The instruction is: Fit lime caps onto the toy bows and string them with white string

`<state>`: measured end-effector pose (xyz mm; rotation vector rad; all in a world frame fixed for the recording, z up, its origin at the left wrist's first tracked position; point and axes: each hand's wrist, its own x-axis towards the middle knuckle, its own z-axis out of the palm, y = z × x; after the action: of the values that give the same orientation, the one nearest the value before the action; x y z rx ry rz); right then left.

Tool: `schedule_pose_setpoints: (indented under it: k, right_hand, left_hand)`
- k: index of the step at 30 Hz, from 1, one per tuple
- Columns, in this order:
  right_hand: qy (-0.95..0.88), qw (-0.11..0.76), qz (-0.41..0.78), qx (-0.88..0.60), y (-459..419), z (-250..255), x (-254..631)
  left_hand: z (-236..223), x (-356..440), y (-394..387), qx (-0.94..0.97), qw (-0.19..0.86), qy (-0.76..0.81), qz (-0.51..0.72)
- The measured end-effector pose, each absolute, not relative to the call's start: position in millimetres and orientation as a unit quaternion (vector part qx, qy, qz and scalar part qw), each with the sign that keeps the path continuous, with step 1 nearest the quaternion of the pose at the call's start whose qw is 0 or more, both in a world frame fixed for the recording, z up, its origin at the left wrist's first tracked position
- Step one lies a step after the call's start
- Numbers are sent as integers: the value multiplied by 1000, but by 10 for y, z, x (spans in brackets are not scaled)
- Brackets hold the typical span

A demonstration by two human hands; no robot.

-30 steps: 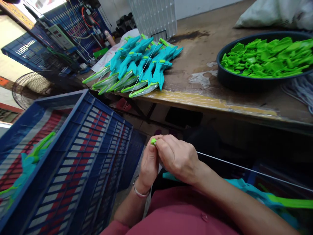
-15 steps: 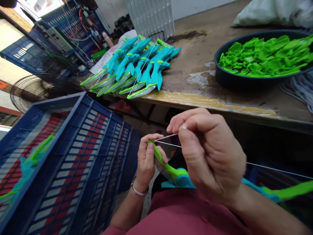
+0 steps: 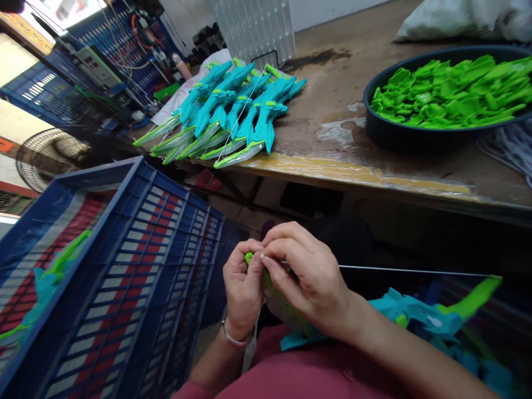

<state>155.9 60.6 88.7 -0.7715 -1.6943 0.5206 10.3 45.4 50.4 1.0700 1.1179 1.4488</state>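
A toy bow (image 3: 399,305) in teal and lime green lies across my lap, its far limb pointing right. My left hand (image 3: 244,282) is closed around the bow's near green tip, which peeks out between the fingers. Against it, my right hand (image 3: 307,271) pinches the end of a white string (image 3: 407,270), a small pale bit showing at the thumb. From there the string runs taut to the bow's far green tip. The fingers hide exactly how string and near tip meet.
Several finished-looking toy bows (image 3: 233,111) are piled on the wooden table (image 3: 328,94). A dark round tub (image 3: 390,130) of green plastic parts stands to the right. On the left is a blue crate (image 3: 137,277) with a bow inside; a fan (image 3: 45,158) is behind it.
My right hand has moved left and down with the string, from away from the tip to right against my left hand. The string along the bow now shows as a straight line.
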Motion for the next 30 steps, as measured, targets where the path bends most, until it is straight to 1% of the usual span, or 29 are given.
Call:
schedule_pose_setpoints:
  k: [2,4,6,8,11,13,15,18,22,25,27,30]
  right_hand:
    - [-721,566,229,-328,608,833,1532]
    - [-706,566,265,-334,600,796,1508]
    - [-654,572,347,-354,587,776,1492]
    - [-568,570,460,-376,580,769,1487]
    - [-457,534,614,-357,590,763,1490]
    - [-412,515,672,-336,602,755,1488]
    - [-379,514,693,-335,610,739,1481]
    - [-375,528,682,-340,606,697,1464]
    - [-424,562,623,-342,582,616,1459]
    - [-482,563,578,-342,569,558,1491]
    - [-546,563,512,-350,569,526,1527]
    - [-638,576,366,-356,587,499,1574]
  left_hand:
    - [476,81,419,449,482,464,592]
    - [469,82,393,449,481,463,594]
    - [481,105,384,443,498,447,597]
    - [503,137,390,441,523,418,598]
    - [521,175,413,449,547,379,596]
    - [515,187,429,455,553,367,594]
    - [500,194,441,457,560,359,590]
    - [479,203,451,454,568,350,591]
    - [465,215,459,426,577,372,589]
    - [451,216,467,403,590,396,577]
    - [438,215,473,392,598,405,570]
    - [417,211,485,372,617,405,563]
